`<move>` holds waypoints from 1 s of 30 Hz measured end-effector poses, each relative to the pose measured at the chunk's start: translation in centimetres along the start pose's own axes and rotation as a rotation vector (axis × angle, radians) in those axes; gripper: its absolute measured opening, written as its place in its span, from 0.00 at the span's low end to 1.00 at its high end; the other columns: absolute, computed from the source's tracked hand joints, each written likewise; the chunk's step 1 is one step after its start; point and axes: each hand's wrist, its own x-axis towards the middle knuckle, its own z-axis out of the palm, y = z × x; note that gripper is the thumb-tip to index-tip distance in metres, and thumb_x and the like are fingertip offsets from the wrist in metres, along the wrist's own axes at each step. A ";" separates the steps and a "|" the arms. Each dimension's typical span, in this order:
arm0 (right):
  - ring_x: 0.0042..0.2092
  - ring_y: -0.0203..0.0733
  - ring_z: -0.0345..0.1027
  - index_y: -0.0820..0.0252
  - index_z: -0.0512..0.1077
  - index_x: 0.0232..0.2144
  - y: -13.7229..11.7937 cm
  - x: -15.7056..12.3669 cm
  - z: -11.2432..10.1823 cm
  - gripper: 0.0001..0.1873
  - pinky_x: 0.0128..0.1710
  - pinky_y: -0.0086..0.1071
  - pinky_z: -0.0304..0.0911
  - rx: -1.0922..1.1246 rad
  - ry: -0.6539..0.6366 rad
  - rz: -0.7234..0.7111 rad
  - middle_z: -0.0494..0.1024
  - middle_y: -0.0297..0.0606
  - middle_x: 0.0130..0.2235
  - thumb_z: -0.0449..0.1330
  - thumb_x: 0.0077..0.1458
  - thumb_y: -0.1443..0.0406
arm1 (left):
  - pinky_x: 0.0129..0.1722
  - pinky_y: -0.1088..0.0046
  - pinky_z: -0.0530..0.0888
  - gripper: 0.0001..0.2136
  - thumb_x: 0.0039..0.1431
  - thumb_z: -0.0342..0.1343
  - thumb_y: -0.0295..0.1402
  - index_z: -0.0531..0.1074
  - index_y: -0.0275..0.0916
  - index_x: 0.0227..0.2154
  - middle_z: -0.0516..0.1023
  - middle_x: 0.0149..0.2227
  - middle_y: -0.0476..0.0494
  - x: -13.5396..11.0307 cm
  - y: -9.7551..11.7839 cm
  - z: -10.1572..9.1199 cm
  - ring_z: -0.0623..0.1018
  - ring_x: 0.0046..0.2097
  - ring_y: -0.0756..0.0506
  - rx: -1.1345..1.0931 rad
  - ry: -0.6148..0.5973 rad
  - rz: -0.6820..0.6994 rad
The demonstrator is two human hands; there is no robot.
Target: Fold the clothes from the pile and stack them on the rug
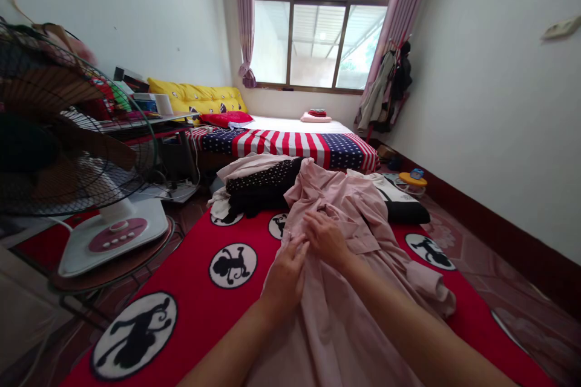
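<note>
A long pale-pink dress (349,308) is spread on a red blanket (190,314) printed with black monkeys in white circles. Its collar end points away from me, and one cuffed sleeve lies out to the right. My left hand (285,269) pinches the cloth along the dress's front, near the left edge of the bodice. Right beside it, my right hand (324,236) has its fingers closed on the same front strip. Whatever small fastening may lie between the fingertips is hidden. The two hands nearly touch.
Behind the dress lie folded dark dotted clothes (261,184) and a black-and-white garment (403,202). A fan (113,224) stands on a round stool at left. Farther back is a bed with a striped, starred cover (290,144). A yellow-topped stool (413,179) stands at right.
</note>
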 end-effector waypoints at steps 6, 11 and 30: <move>0.35 0.44 0.74 0.59 0.78 0.25 3.8 0.8 -0.1 0.12 0.41 0.33 0.65 0.080 0.003 0.209 0.80 0.39 0.29 0.56 0.54 0.64 | 0.65 0.48 0.50 0.30 0.62 0.49 0.36 0.51 0.39 0.65 0.51 0.68 0.38 2.2 -3.0 3.3 0.46 0.69 0.37 0.331 -0.232 0.051; 0.43 0.43 0.74 0.63 0.76 0.40 7.4 9.1 -0.5 0.15 0.45 0.33 0.65 0.183 0.225 0.408 0.80 0.43 0.40 0.55 0.51 0.67 | 0.65 0.48 0.48 0.27 0.65 0.44 0.40 0.48 0.46 0.66 0.50 0.69 0.47 1.7 -3.1 3.3 0.46 0.69 0.39 0.335 -0.262 0.083; 0.33 0.44 0.70 0.63 0.76 0.30 16.5 15.7 1.7 0.15 0.32 0.31 0.61 0.121 0.468 0.720 0.78 0.43 0.31 0.56 0.53 0.57 | 0.66 0.48 0.48 0.29 0.64 0.45 0.36 0.45 0.48 0.67 0.44 0.69 0.50 1.8 -3.6 3.5 0.45 0.69 0.39 0.270 -0.326 0.024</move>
